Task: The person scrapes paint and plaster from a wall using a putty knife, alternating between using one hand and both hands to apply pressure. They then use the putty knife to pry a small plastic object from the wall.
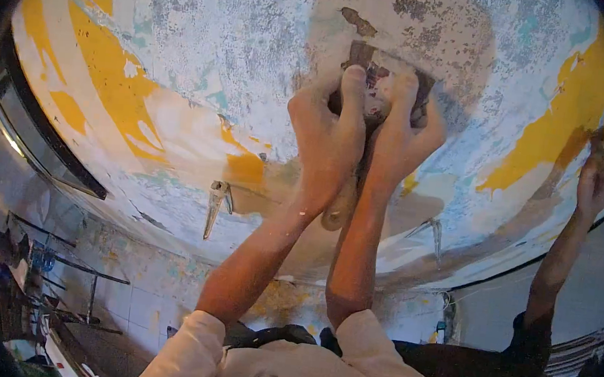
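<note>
Against the peeling wall (221, 50), a dark-edged block (378, 88) lies crosswise between the left hand (328, 129) and right hand (403, 136), both clamped on its sides.

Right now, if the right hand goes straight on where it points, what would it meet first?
The right hand seems to hold a square-edged piece, so together they would probably meet the peeling wall first; any gap is hard to judge.
</note>
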The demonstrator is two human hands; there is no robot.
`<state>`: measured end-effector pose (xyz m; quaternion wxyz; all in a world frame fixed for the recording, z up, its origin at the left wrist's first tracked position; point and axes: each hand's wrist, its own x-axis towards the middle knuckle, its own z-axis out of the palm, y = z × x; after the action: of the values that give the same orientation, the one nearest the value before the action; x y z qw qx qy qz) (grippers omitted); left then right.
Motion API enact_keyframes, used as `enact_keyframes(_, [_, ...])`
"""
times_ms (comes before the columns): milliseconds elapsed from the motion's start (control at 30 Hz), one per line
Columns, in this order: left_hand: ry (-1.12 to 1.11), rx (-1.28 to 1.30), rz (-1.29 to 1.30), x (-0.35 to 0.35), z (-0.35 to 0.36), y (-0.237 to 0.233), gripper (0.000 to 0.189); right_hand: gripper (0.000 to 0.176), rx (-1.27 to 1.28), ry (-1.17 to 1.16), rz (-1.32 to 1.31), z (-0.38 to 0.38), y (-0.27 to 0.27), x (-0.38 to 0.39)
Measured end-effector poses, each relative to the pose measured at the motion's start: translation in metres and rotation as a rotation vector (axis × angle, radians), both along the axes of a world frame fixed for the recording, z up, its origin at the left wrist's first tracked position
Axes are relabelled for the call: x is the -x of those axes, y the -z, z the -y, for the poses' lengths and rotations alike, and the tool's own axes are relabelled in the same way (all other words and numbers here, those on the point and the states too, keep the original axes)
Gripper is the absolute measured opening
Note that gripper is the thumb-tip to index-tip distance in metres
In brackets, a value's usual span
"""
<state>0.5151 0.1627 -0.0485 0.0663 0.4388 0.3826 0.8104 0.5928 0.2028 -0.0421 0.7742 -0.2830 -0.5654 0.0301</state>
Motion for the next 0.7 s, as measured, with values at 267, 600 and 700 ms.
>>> enact_keyframes(267, [-0.126, -0.001, -0.086, 0.013, 0.004, -0.011, 0.032, 0.024, -0.029, -0.052, -0.031, -0.001, -0.015, 0.025])
enact_keyframes(600, [-0.084, 0.023, -0.008, 0.032, 0.008, 0.004, 0.036, 0.026, 0.042, -0.190, -0.026, 0.014, -0.015, 0.042])
enact_keyframes(700, [-0.115, 0.006, 0.013, 0.032, 0.009, -0.008, 0.038, 0.025, 0.054, -0.134, 0.006, 0.015, -0.016, 0.046])
